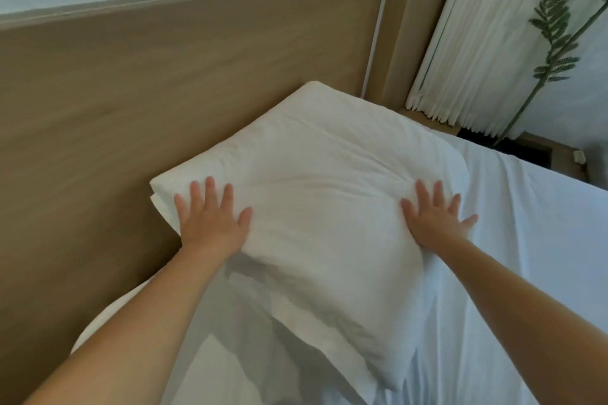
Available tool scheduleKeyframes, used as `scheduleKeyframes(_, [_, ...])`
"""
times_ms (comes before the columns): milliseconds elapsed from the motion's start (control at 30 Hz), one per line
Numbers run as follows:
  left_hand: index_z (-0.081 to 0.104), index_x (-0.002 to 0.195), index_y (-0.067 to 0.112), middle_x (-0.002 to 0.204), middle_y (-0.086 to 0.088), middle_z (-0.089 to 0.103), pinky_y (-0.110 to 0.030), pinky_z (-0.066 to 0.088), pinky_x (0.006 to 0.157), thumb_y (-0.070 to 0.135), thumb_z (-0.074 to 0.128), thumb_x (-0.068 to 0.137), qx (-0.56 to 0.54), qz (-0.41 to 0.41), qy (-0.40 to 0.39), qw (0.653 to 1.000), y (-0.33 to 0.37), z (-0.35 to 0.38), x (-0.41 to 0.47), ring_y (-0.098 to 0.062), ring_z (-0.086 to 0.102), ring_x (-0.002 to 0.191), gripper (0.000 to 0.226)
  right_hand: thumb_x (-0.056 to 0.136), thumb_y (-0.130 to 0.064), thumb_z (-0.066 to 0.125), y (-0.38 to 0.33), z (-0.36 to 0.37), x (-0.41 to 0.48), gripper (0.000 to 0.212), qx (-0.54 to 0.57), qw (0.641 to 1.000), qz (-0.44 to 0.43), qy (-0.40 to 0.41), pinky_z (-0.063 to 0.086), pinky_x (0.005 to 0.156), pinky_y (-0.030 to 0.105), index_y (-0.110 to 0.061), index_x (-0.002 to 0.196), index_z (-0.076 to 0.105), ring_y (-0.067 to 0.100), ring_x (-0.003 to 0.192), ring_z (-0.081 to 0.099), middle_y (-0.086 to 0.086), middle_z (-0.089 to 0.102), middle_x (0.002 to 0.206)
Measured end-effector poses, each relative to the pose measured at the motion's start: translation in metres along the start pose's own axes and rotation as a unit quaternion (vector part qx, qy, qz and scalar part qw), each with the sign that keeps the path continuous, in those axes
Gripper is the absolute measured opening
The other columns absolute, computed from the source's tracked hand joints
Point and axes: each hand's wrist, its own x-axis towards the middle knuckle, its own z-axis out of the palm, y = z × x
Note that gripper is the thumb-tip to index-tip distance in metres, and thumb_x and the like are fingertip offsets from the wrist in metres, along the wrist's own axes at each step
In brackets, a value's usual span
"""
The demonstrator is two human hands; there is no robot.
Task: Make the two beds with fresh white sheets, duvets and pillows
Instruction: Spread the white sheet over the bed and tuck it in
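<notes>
Head view. Pillow [316, 181]: white, lying on the sheet [513, 240] against the headboard [131, 102]. Left hand [210, 217] and right hand [434, 217]: fingers spread, flat on top, gripping nothing. Likely light, soft, squashy; best gripped at the side edges.

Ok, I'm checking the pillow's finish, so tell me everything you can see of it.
The pillow is white, plump, in a creased cotton-like case with a doubled edge at its left corner. It lies on the sheet, one side along the wooden headboard. The left hand and right hand press flat on it, fingers spread.
</notes>
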Motion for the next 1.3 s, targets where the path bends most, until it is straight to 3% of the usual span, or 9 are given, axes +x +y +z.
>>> scheduleKeyframes(200, [-0.006, 0.155, 0.031, 0.162, 0.003, -0.016, -0.049, -0.008, 0.119, 0.055, 0.009, 0.099, -0.072, 0.252, 0.012, 0.965, 0.051, -0.008, -0.060, -0.016, -0.017, 0.148, 0.063, 0.098, -0.062, 0.013, -0.057, 0.020, -0.106, 0.060, 0.052, 0.972, -0.226, 0.036, -0.008, 0.117, 0.058, -0.043, 0.154, 0.000, 0.021, 0.150, -0.014, -0.012, -0.012, 0.163])
scheduleKeyframes(400, [-0.007, 0.155, 0.023, 0.161, -0.008, -0.017, -0.050, -0.008, 0.119, 0.055, 0.007, 0.099, -0.024, 0.071, 0.014, 0.997, 0.006, -0.010, -0.033, -0.027, -0.016, 0.148, 0.067, 0.098, -0.061, 0.012, -0.003, 0.013, -0.088, 0.063, 0.061, 0.997, -0.046, 0.014, 0.002, 0.116, 0.064, -0.038, 0.155, -0.002, 0.030, 0.150, -0.008, -0.005, -0.010, 0.164])
scheduleKeyframes(600, [-0.007, 0.154, 0.034, 0.161, 0.007, -0.019, -0.049, -0.007, 0.120, 0.050, 0.009, 0.101, -0.013, 0.302, 0.033, 0.953, 0.031, -0.028, -0.029, -0.014, -0.018, 0.148, 0.057, 0.098, -0.062, 0.011, -0.065, 0.013, -0.116, 0.064, 0.072, 0.983, -0.165, 0.046, -0.008, 0.117, 0.057, -0.037, 0.155, -0.004, 0.025, 0.150, -0.015, -0.005, -0.015, 0.163])
scheduleKeyframes(667, [-0.009, 0.153, 0.034, 0.161, 0.005, -0.020, -0.050, -0.006, 0.119, 0.053, 0.007, 0.100, 0.005, 0.239, 0.021, 0.971, 0.013, -0.017, -0.011, -0.016, -0.017, 0.148, 0.059, 0.097, -0.063, 0.011, -0.061, 0.026, -0.107, 0.065, 0.055, 0.989, -0.134, 0.041, -0.006, 0.117, 0.059, -0.037, 0.155, -0.004, 0.025, 0.150, -0.013, -0.004, -0.014, 0.163])
scheduleKeyframes(800, [-0.009, 0.155, 0.024, 0.161, -0.006, -0.019, -0.050, -0.006, 0.119, 0.056, 0.007, 0.099, 0.029, 0.096, 0.044, 0.994, -0.001, -0.025, 0.026, -0.028, -0.016, 0.148, 0.067, 0.096, -0.065, 0.013, -0.033, 0.007, -0.061, 0.074, 0.100, 0.989, 0.104, 0.029, 0.002, 0.114, 0.067, -0.027, 0.157, -0.005, 0.036, 0.149, -0.008, 0.007, -0.012, 0.164])
scheduleKeyframes(967, [-0.007, 0.154, 0.033, 0.162, 0.002, -0.017, -0.050, -0.005, 0.120, 0.054, 0.008, 0.099, -0.009, 0.277, 0.077, 0.958, 0.056, -0.031, 0.059, -0.018, -0.014, 0.149, 0.061, 0.098, -0.061, 0.011, -0.072, 0.000, -0.027, 0.065, 0.072, 0.989, -0.102, 0.074, -0.007, 0.115, 0.061, -0.036, 0.155, -0.008, 0.027, 0.149, -0.016, -0.002, -0.018, 0.163])
scheduleKeyframes(1133, [-0.001, 0.156, 0.018, 0.162, -0.014, -0.006, -0.050, -0.003, 0.119, 0.060, 0.010, 0.096, -0.011, 0.029, 0.056, 0.998, 0.067, -0.036, 0.122, -0.032, -0.007, 0.149, 0.074, 0.094, -0.068, 0.011, -0.048, -0.008, 0.024, 0.079, 0.089, 0.977, 0.189, 0.041, -0.001, 0.114, 0.067, -0.024, 0.156, -0.007, 0.039, 0.149, -0.009, 0.012, -0.013, 0.163])
scheduleKeyframes(1233, [-0.001, 0.156, 0.025, 0.163, -0.004, -0.010, -0.051, -0.003, 0.119, 0.056, 0.012, 0.099, -0.052, 0.196, 0.085, 0.976, 0.113, -0.057, 0.142, -0.024, -0.009, 0.150, 0.066, 0.099, -0.059, 0.012, -0.088, -0.022, 0.049, 0.067, 0.062, 0.991, -0.003, 0.122, -0.006, 0.115, 0.063, -0.030, 0.156, -0.005, 0.032, 0.149, -0.013, 0.003, -0.015, 0.163])
scheduleKeyframes(1300, [-0.002, 0.155, 0.031, 0.163, 0.003, -0.012, -0.051, -0.004, 0.119, 0.054, 0.009, 0.100, -0.034, 0.268, 0.060, 0.961, 0.126, -0.049, 0.158, -0.018, -0.010, 0.149, 0.060, 0.098, -0.059, 0.010, -0.095, -0.014, 0.063, 0.063, 0.028, 0.992, -0.065, 0.105, -0.008, 0.114, 0.063, -0.035, 0.155, -0.004, 0.030, 0.150, -0.014, -0.002, -0.014, 0.163])
